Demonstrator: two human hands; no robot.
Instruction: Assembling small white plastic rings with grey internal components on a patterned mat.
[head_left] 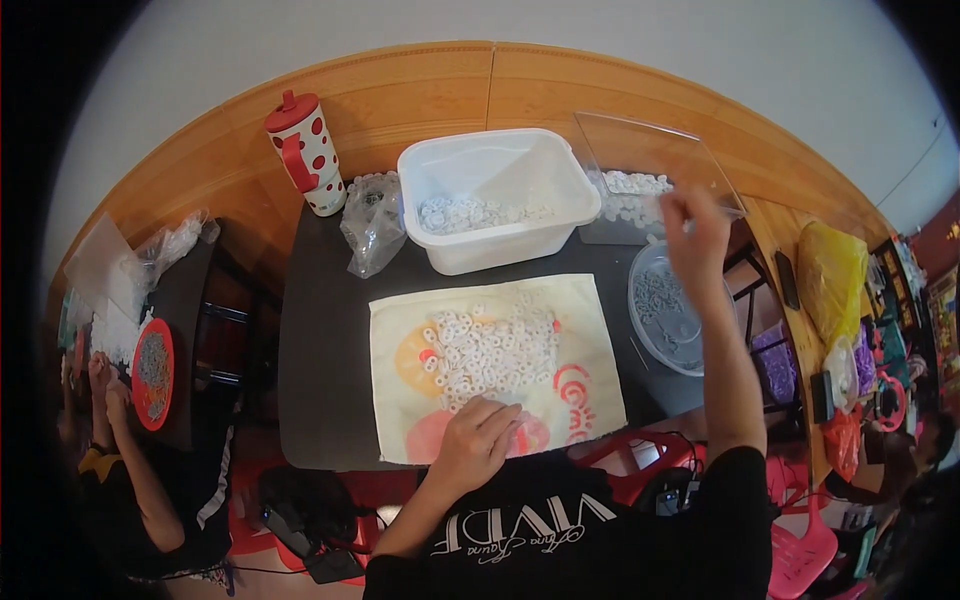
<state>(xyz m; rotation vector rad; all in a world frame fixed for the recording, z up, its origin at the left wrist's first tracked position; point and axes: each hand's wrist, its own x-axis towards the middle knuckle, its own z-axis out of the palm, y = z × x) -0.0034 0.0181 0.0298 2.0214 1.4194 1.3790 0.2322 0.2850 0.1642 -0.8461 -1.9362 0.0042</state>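
Note:
Many small white ring-like pieces (490,350) are spread in a pile on a cream printed cloth (400,320) that lies on the dark table. My left hand (478,445) rests at the cloth's near edge, just below the pile, its fingers curled together. Whatever they pinch is too small to make out. Farther right, my right hand (697,235) is raised in front of a clear lidded box (620,230) holding white pieces. Its fingers look drawn together but are slightly blurred, and anything between them cannot be made out. A white tub (470,255) with more white pieces stands behind the cloth.
A round clear tub (680,350) of grey pieces stands by my right forearm. A spotted tumbler (308,155) and a clear plastic bag (375,225) are at the back left. At another table on the left, a person's hands (112,385) are beside a red tray (153,375).

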